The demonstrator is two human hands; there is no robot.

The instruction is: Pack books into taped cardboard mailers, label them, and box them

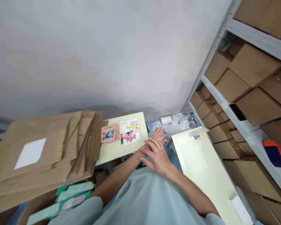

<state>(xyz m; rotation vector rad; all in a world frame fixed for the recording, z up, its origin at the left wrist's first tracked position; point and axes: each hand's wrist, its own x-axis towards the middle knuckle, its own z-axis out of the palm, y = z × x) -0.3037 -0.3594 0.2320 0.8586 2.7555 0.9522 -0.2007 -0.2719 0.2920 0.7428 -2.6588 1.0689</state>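
From the head view, we cross our bare hands in front of the pale blue shirt (pixel 150 197). Our right hand (pixel 157 156) lies over the left wrist, fingers loosely open; our left hand (pixel 158 136) reaches out beneath it, fingers extended and apart. Just left of them, paper booklets with colourful covers (pixel 130 132) lie on a cream tabletop (pixel 107 156), near stacked brown cardboard (pixel 53 137). A second pale tabletop (pixel 206 165) stands to our right.

Pale yellow tabletop (pixel 199 162); light blue-grey shirt (pixel 147 197); brown cartons (pixel 255 65); pale grey shelves (pixel 255 34); 1 orange-and-navy item (pixel 275 154).
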